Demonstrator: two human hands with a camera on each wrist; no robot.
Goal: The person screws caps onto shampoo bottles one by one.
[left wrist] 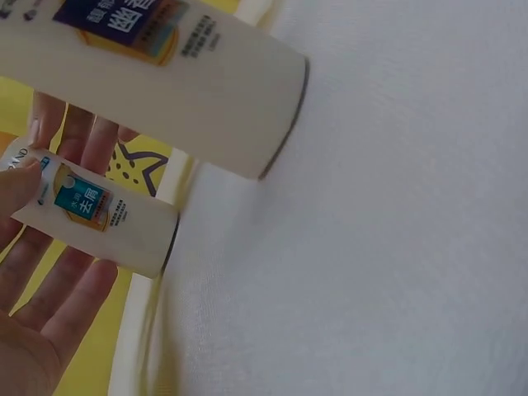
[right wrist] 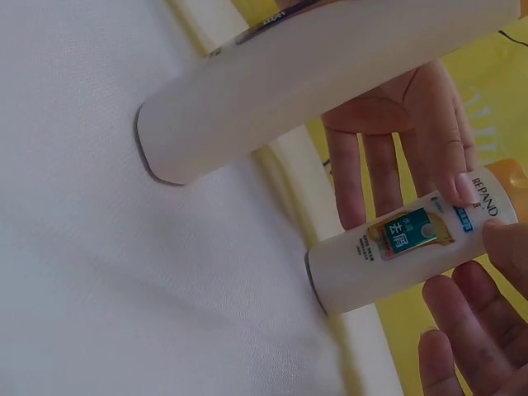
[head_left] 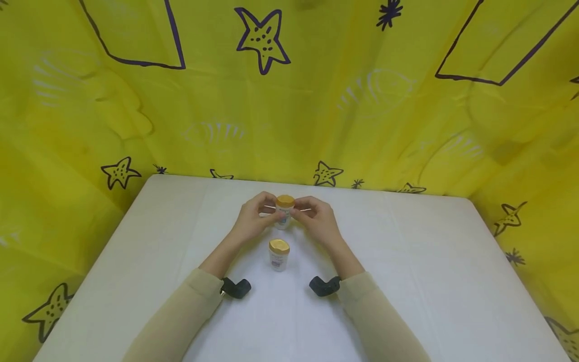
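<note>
Both hands hold one upright white shampoo bottle (head_left: 283,222) with an orange-gold cap, near the table's far side. My left hand (head_left: 253,218) grips it from the left, thumb on the front below the cap. From the right, my right hand (head_left: 320,221) holds it with thumb and fingers near the cap. Its teal label (left wrist: 81,198) faces me. A second white bottle (head_left: 278,260), also gold-capped, stands upright nearer to me, between the forearms and untouched. In the left wrist view, a purple-blue label (left wrist: 124,21) shows on this nearer bottle.
A white-covered table (head_left: 407,281) lies under the hands. Behind it and at its sides hangs a yellow curtain (head_left: 307,110) with starfish drawings. A black wrist device (head_left: 236,288) sits at the left cuff, another (head_left: 324,286) at the right.
</note>
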